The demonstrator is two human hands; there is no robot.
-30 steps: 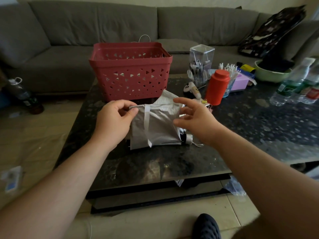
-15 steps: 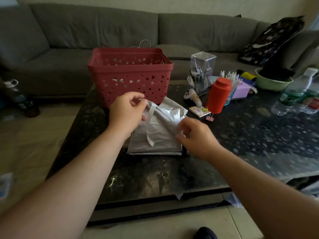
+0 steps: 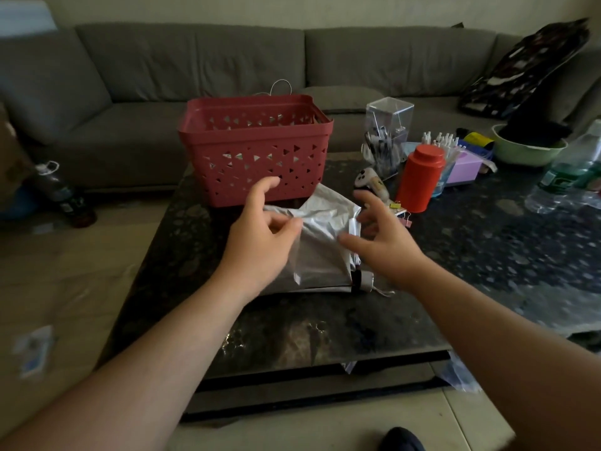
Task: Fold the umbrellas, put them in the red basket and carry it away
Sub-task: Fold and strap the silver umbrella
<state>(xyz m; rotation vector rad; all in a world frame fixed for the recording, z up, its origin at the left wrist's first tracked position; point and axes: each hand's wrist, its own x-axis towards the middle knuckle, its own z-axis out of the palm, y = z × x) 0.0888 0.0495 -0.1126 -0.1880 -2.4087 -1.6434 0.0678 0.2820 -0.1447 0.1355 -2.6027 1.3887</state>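
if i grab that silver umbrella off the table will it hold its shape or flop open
The silver umbrella would probably flop: its fabric lies in loose, creased folds with a strap hanging free. The shiny cloth looks slippery. The short handle at its near-right end seems the only stiff part to grip.

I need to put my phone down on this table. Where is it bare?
Bare dark table lies along the near edge, before the silver umbrella, and right of the red canister, short of the water bottles. It is crowded between the red basket and the green bowl.
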